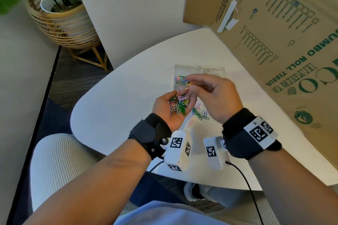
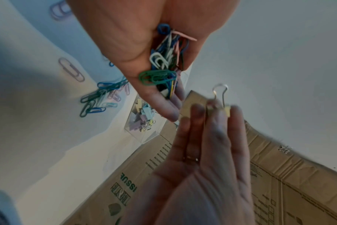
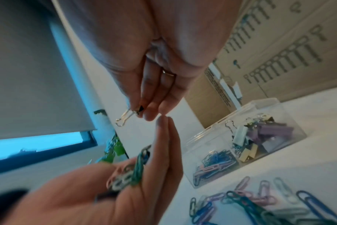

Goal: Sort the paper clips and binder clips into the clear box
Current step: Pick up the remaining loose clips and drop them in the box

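Observation:
My left hand lies palm up with straight fingers and carries a heap of coloured paper clips. Just above its fingertips, my right hand pinches a yellow binder clip between thumb and fingers. The clear box stands on the table right behind both hands. In the right wrist view the clear box has paper clips in its near-left compartment and binder clips in the other. More loose paper clips lie on the table below my right hand.
A large cardboard box leans over the white table on the right, close behind the clear box. A potted plant stands on the floor at far left. The table's rounded edge runs near my wrists.

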The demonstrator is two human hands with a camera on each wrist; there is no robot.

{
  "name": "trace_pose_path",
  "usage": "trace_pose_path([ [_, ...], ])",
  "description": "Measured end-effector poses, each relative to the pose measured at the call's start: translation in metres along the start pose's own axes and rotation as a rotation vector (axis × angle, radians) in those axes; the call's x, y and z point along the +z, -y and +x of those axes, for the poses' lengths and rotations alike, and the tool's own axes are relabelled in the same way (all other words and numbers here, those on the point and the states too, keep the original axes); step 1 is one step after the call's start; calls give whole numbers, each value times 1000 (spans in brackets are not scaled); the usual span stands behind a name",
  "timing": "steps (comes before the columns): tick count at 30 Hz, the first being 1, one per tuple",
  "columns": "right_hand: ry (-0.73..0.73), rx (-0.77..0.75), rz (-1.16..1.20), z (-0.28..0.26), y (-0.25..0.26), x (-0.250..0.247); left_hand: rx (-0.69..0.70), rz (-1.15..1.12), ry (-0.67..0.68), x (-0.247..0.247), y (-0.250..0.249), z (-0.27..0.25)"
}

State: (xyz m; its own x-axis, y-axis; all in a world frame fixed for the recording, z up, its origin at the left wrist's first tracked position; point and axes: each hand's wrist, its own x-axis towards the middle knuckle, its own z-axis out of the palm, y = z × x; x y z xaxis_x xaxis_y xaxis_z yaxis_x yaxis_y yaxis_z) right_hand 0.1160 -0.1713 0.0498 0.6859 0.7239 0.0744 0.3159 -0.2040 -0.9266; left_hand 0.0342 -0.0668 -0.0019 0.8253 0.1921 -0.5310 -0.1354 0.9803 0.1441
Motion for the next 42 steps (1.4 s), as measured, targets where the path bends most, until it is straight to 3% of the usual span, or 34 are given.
trace_pose_path([
  [5, -287, 134, 23, 19, -22, -27, -7, -16, 3, -5, -4, -4],
  [11, -378, 254, -149, 48, -44, -50, -17, -1, -52, -8, 2, -5],
  [15, -250, 269, -386, 53, -41, -51, -10, 10, -36, -5, 0, -7],
  [18, -197, 123, -369, 38, -22, -37, -14, 13, -37, -2, -2, -5],
  [21, 2, 3, -350, 17, -2, -22, -13, 9, -34, -1, -2, -3],
  [24, 210, -9, -448, 1, 6, -13, -26, 46, -7, -1, -2, -3],
  [28, 181, 19, -628, -4, -2, -10, 3, 67, 4, 2, 0, -4],
  [42, 92, 14, -482, -8, -5, -4, 12, 105, -29, -2, -1, -5],
])
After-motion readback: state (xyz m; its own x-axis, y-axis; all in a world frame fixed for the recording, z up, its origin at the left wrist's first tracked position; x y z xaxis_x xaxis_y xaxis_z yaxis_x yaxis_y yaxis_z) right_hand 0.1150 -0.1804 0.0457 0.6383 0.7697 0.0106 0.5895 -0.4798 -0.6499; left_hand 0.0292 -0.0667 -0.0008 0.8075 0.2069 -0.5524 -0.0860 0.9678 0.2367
